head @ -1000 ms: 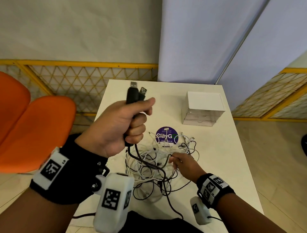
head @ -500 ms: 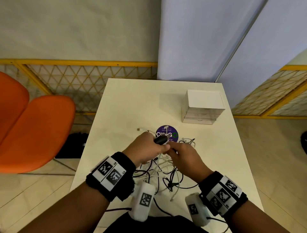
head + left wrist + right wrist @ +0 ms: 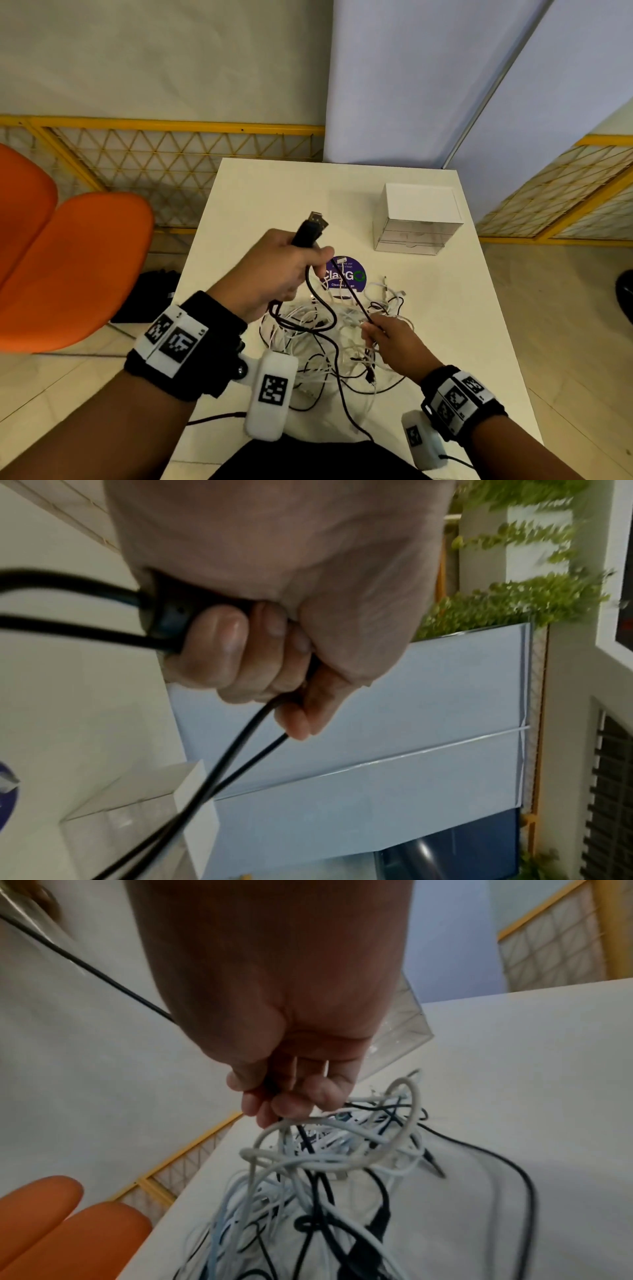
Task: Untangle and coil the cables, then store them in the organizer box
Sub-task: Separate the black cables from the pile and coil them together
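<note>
From my feed, the left hand (image 3: 274, 593) hides most of the black USB cable (image 3: 323, 308) it grips; its plug tips (image 3: 317, 219) are too blurred to count. The strand I see in the right hand (image 3: 274, 1015) vanishes behind the fingers (image 3: 291, 1102), so I cannot tell where it joins the cable tangle (image 3: 329, 342). The tangle's near strands are smeared, connector types unreadable. The organizer box (image 3: 418, 219) drawers' contents are indistinct, and the purple sticker (image 3: 346, 277) is partly covered
</note>
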`<control>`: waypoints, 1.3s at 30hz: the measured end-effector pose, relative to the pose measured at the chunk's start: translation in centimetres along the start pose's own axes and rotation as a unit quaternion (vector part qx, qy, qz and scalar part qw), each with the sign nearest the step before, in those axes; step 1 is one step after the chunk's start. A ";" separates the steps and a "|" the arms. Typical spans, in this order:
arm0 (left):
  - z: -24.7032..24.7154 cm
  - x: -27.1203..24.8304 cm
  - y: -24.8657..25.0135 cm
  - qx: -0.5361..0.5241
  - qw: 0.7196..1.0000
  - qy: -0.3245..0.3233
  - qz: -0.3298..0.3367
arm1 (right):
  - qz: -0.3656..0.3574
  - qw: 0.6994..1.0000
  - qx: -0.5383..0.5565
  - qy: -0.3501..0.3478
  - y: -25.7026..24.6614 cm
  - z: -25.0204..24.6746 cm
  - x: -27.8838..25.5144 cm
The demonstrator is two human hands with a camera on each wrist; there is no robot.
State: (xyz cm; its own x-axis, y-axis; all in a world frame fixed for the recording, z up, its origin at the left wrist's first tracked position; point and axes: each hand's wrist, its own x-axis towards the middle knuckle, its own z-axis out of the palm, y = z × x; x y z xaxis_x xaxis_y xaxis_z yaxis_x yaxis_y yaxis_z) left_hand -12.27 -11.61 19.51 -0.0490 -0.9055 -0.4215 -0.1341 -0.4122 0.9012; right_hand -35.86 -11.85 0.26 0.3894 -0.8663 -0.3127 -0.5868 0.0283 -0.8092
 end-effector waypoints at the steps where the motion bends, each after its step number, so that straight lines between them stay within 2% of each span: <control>1: -0.3 -0.3 0.3 -0.017 1.000 -0.006 0.010 | 0.012 1.000 0.013 0.001 0.5 0.1 -0.1; 4: -0.7 -1.0 1.0 -0.116 0.992 -0.038 0.033 | 0.059 0.997 0.043 0.009 2.0 0.4 0.1; 7: -1.4 -1.7 2.1 -0.218 0.972 -0.069 0.060 | 0.092 0.994 0.053 0.024 3.3 0.4 -0.3; 10: -2.5 -2.2 3.1 -0.251 0.960 -0.082 0.090 | 0.135 0.990 0.043 0.027 4.3 0.0 -0.9; 14: -3.0 -2.1 2.9 -0.197 0.977 -0.044 0.065 | 0.164 0.985 0.051 0.022 4.3 -0.3 -1.0; 18: -2.5 -1.1 0.8 -0.123 0.992 -0.028 -0.001 | 0.110 0.990 0.069 0.053 2.4 -0.5 -0.4; 22: -0.7 0.0 -1.6 -0.090 0.993 -0.030 -0.074 | 0.036 0.998 -0.006 0.051 0.3 -0.8 0.6; 27: 2.0 1.0 -3.7 -0.033 0.992 -0.048 -0.112 | -0.016 0.996 -0.085 0.038 -4.6 -2.4 -0.4; 29: 3.0 1.4 -4.3 -0.016 0.991 -0.045 -0.126 | -0.053 0.984 -0.163 0.043 -6.8 -2.9 -0.9; 33: 4.1 1.9 -4.2 0.029 0.991 -0.041 -0.120 | -0.087 0.926 -0.365 0.043 -9.7 -3.5 -1.5; 37: 4.3 2.0 -4.1 0.098 0.986 -0.067 -0.120 | -0.083 0.884 -0.460 0.024 -10.9 -3.5 -2.3; 39: 4.5 1.9 -4.2 0.117 0.985 -0.068 -0.109 | -0.062 0.890 -0.453 0.002 -10.7 -3.2 -2.3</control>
State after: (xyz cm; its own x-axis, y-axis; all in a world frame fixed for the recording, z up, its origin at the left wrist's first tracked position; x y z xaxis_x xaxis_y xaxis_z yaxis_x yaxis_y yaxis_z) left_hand -16.25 -11.15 14.46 -0.1247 -0.7698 -0.6260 -0.3803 -0.5456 0.7467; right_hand -32.71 -11.77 11.22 0.4888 -0.8372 -0.2454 -0.8719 -0.4784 -0.1047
